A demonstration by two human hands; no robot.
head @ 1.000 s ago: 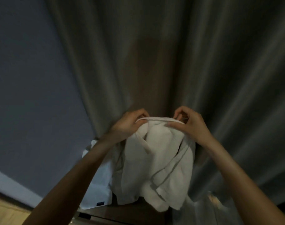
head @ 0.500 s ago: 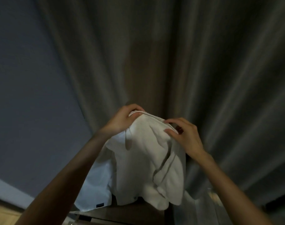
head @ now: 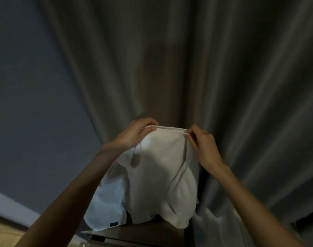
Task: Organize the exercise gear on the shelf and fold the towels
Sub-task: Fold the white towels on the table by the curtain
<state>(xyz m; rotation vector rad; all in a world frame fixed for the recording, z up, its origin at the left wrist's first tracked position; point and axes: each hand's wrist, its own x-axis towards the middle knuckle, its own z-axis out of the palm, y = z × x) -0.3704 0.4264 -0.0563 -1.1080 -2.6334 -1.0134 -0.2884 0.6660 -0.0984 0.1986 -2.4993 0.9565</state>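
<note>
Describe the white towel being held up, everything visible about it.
The white towel looks like soft, thick cloth with a hemmed top edge. The left hand and right hand pinch that edge at its two ends, pulling it fairly taut. Below, it hangs loose in uneven folds, one band of hem crossing diagonally. It hangs in front of a grey curtain, overlapping a paler bluish-white cloth to the left. Its lower end hangs over a dark wooden surface; contact unclear.

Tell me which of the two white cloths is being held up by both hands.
The cream-white towel in the middle: the left hand and right hand pinch its top edge. The bluish-white cloth with the dark tag hangs lower left, untouched.
</note>
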